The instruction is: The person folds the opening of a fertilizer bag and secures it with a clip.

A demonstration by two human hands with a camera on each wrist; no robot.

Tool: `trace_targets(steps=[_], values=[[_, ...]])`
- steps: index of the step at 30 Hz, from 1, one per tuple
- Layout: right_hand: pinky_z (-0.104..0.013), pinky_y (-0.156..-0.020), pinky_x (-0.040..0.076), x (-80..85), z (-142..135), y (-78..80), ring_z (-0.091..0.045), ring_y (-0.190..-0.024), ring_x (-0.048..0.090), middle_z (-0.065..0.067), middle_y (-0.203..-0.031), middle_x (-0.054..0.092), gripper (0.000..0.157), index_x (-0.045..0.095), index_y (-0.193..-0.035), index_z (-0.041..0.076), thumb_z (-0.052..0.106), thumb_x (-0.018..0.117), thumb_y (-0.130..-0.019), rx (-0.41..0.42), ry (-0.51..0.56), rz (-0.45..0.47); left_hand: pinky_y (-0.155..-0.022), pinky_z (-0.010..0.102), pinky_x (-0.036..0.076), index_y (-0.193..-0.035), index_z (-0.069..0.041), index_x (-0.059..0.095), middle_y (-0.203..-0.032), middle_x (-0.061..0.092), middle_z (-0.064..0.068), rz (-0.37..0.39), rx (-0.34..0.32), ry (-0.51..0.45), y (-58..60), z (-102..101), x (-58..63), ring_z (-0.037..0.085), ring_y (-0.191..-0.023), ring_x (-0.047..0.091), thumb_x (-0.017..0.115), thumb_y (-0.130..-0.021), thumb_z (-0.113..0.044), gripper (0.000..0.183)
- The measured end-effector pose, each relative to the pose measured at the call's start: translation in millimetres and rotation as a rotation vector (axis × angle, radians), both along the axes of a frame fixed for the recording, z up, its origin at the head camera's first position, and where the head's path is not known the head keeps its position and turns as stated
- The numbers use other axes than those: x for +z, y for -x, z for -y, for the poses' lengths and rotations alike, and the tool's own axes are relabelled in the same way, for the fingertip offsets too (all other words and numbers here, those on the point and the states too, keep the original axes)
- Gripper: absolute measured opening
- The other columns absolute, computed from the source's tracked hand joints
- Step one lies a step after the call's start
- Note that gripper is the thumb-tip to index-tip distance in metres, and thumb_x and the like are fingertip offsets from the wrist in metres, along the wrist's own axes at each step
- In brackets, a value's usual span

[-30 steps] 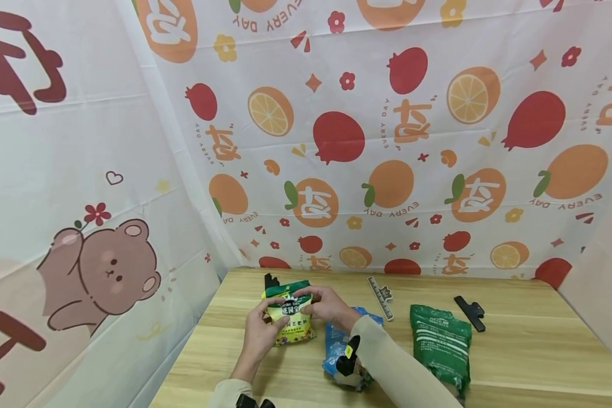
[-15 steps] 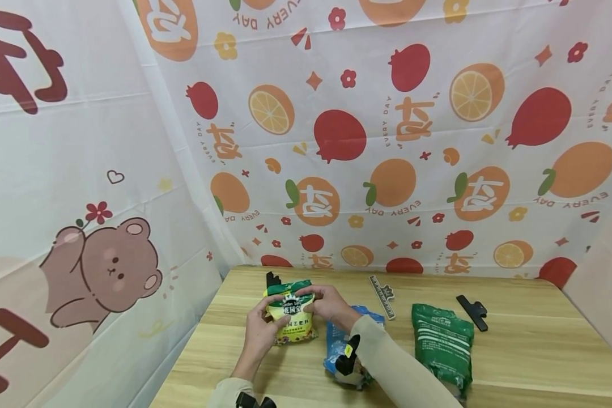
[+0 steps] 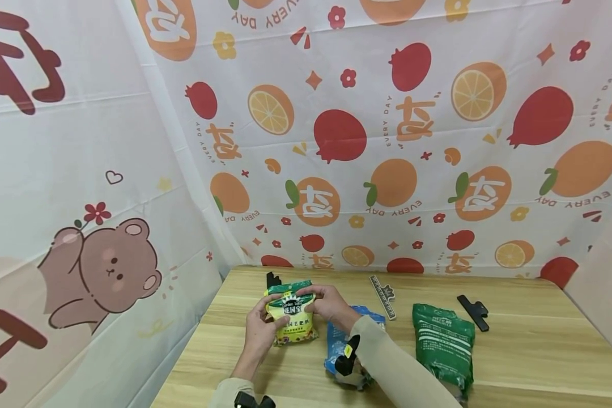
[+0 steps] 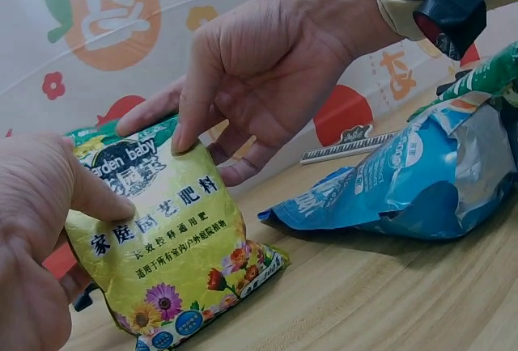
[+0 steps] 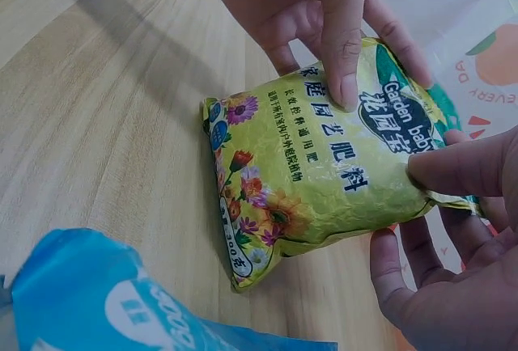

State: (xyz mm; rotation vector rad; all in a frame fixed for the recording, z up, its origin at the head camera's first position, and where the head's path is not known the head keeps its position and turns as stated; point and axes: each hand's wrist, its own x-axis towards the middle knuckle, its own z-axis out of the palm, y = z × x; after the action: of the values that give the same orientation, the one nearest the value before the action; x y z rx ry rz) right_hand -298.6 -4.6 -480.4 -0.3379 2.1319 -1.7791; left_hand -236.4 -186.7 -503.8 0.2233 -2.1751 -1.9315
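A yellow and green fertilizer bag (image 3: 297,328) printed "Garden baby" stands slightly tilted on the wooden table, its flowered lower end at the tabletop. From its left side my left hand (image 3: 259,337) grips the upper part, thumb on the printed front. My right hand (image 3: 331,306) pinches the upper right, its thumb (image 4: 188,112) pressed near the logo and fingers behind. Between the hands the green top (image 3: 290,286) bends backward along a crease. Fingertips behind the bag are partly hidden.
A blue bag (image 3: 336,340) lies under my right forearm, partly covered. Farther right are a green bag (image 3: 443,345) and a black clip (image 3: 472,313). A white ruler-like clip (image 3: 383,297) lies toward the back; another black clip (image 3: 272,279) peeks out behind the fertilizer bag.
The crease below the bag's green top shows more sharply, with the top bent back a little. Both hands keep their hold in nearly the same place.
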Motion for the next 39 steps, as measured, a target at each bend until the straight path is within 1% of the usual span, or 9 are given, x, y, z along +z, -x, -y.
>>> trace_targets(steps=[5, 9, 18, 23, 25, 28, 32, 35, 39], values=[[-0.038, -0.07, 0.047, 0.4, 0.1, -0.6, -0.017, -0.077, 0.051, -0.007, -0.119, 0.068, 0.04, 0.076, -0.116, 0.021, -0.005, 0.071, -0.086, -0.01, 0.0, 0.013, -0.074, 0.023, 0.057, -0.131, -0.013, 0.064, -0.132, 0.067, 0.021, 0.007, 0.018, -0.003, 0.1, 0.8, -0.8, 0.018, -0.095, 0.068, 0.076, -0.081, 0.01, 0.056], [-0.039, -0.067, 0.043, 1.1, -0.7, -1.4, -0.017, -0.069, 0.046, -0.009, -0.12, 0.068, 0.039, 0.076, -0.117, 0.021, -0.004, 0.07, -0.087, -0.004, 0.006, 0.01, -0.072, 0.023, 0.056, -0.13, -0.013, 0.065, -0.131, 0.067, 0.021, 0.001, 0.013, 0.022, -1.2, 1.4, 0.2, 0.017, -0.09, 0.068, 0.077, -0.081, 0.008, 0.055], [-0.038, -0.064, 0.04, -1.8, -1.5, -2.5, -0.015, -0.064, 0.041, -0.015, -0.147, 0.055, 0.038, 0.075, -0.118, 0.021, -0.003, 0.07, -0.089, -0.009, -0.001, 0.011, -0.079, 0.024, 0.057, -0.134, -0.015, 0.061, -0.129, 0.069, 0.019, 0.005, -0.006, 0.113, -3.6, 3.9, -2.3, 0.022, -0.098, 0.07, 0.078, -0.082, 0.003, 0.057], [-0.037, -0.064, 0.039, -1.5, 0.5, -4.5, -0.015, -0.065, 0.044, -0.013, -0.126, 0.067, 0.037, 0.073, -0.119, 0.019, -0.002, 0.07, -0.088, -0.024, -0.013, 0.017, -0.079, 0.024, 0.056, -0.136, -0.017, 0.057, -0.126, 0.071, 0.018, -0.013, -0.002, 0.177, -6.6, 4.7, -3.7, 0.021, -0.096, 0.069, 0.079, -0.084, 0.001, 0.059], [-0.037, -0.066, 0.041, -0.2, 1.1, -6.5, -0.018, -0.072, 0.048, -0.012, -0.121, 0.069, 0.037, 0.073, -0.12, 0.017, -0.002, 0.071, -0.088, -0.023, -0.011, 0.015, -0.079, 0.025, 0.056, -0.136, -0.018, 0.057, -0.124, 0.071, 0.017, -0.017, 0.008, 0.199, -7.5, 4.3, -4.4, 0.021, -0.093, 0.069, 0.079, -0.084, 0.0, 0.059], [-0.036, -0.071, 0.047, -0.2, 1.3, -9.3, -0.018, -0.083, 0.054, -0.014, -0.126, 0.067, 0.038, 0.071, -0.122, 0.016, -0.003, 0.07, -0.089, -0.02, -0.011, 0.004, -0.083, 0.03, 0.058, -0.137, -0.019, 0.056, -0.124, 0.071, 0.017, -0.018, 0.018, 0.237, -8.1, 3.6, -6.7, 0.022, -0.096, 0.069, 0.079, -0.085, -0.001, 0.06], [-0.037, -0.077, 0.049, -1.6, 0.9, -11.0, -0.019, -0.09, 0.055, -0.013, -0.121, 0.066, 0.039, 0.071, -0.122, 0.018, -0.002, 0.071, -0.089, -0.019, -0.019, 0.001, -0.093, 0.04, 0.058, -0.14, -0.017, 0.054, -0.131, 0.068, 0.018, -0.03, 0.024, 0.27, -10.2, 2.8, -10.5, 0.028, -0.107, 0.069, 0.078, -0.086, -0.002, 0.062], [-0.038, -0.073, 0.044, -2.0, 0.7, -11.7, -0.022, -0.087, 0.051, -0.012, -0.122, 0.063, 0.038, 0.071, -0.121, 0.02, -0.001, 0.071, -0.09, -0.02, -0.029, -0.002, -0.099, 0.046, 0.056, -0.143, -0.016, 0.052, -0.136, 0.065, 0.019, -0.042, 0.029, 0.28, -11.4, 2.4, -12.4, 0.032, -0.113, 0.067, 0.078, -0.086, -0.002, 0.064], [-0.037, -0.07, 0.043, -2.9, -0.4, -12.6, -0.022, -0.086, 0.051, -0.012, -0.132, 0.06, 0.039, 0.071, -0.121, 0.023, 0.0, 0.071, -0.09, -0.024, -0.035, -0.011, -0.102, 0.049, 0.054, -0.146, -0.015, 0.05, -0.139, 0.063, 0.019, -0.057, 0.033, 0.287, -11.4, 1.7, -13.8, 0.035, -0.118, 0.066, 0.077, -0.087, -0.003, 0.066]])
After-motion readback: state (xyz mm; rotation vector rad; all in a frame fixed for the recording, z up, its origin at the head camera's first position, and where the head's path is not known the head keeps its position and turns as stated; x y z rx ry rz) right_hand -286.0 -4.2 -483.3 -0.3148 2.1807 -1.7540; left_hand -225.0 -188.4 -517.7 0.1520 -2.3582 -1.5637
